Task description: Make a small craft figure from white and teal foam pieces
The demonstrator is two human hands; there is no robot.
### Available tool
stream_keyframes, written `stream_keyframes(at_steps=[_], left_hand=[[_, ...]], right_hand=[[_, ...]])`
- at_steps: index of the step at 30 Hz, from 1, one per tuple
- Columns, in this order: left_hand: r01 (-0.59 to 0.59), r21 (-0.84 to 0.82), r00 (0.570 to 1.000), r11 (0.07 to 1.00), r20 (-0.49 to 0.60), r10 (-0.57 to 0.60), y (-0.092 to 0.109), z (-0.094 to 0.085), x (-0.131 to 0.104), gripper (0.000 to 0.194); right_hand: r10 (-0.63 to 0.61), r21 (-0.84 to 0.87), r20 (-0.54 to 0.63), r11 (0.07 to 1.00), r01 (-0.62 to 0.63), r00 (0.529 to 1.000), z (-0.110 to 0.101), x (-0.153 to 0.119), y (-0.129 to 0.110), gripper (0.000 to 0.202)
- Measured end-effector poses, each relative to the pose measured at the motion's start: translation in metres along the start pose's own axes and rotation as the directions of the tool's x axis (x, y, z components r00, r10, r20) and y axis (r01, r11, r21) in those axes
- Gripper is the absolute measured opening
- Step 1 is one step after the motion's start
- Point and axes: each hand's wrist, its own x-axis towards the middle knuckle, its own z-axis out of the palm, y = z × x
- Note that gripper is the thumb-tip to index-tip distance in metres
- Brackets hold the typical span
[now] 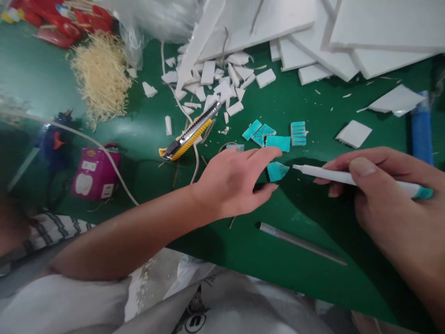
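Observation:
My right hand (392, 185) grips a white marker pen (327, 173) with a teal end, its tip pointing left. Just left of that tip lies a teal-coloured pointed foam piece (277, 171) on the green table. My left hand (236, 178) is open above the table, with thumb and forefinger spread on either side of this piece; whether a fingertip touches it I cannot tell. Beyond the fingers sit more teal pieces: a plain one (279, 143), a dotted one (263, 133) and a striped one (298, 133). A grey rod (302, 243) lies nearer me.
A yellow box cutter (189, 134) lies left, blade out. White foam scraps (208, 73) and foam sheets (385, 25) cover the back. A pale cord (114, 162) crosses near a magenta power adapter (95, 174), and a glue gun (55, 144) rests far left.

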Motion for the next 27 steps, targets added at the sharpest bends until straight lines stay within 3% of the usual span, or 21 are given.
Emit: stream_keyframes(at_steps=[12,18,23,27], left_hand=[[0.046,0.046,0.998,0.998,-0.035,-0.044,0.002,0.001,-0.002,0.021],[0.031,0.003,0.999,1.0,-0.033,-0.031,0.0,0.001,-0.001,0.019],[0.034,0.007,0.999,0.999,-0.031,-0.034,0.001,0.002,0.0,0.02],[0.023,0.006,0.999,1.0,-0.043,-0.023,0.0,0.002,0.0,0.019]], right_hand=[[-0.017,-0.059,0.082,0.998,0.022,0.996,-0.002,-0.002,-0.004,0.012],[-0.19,-0.074,0.111,0.977,0.198,0.976,-0.003,0.001,0.008,0.013],[-0.115,-0.135,0.132,0.982,0.133,0.984,-0.002,0.002,0.003,0.011],[-0.153,-0.12,0.173,0.977,0.175,0.973,-0.003,0.0,0.003,0.019]])
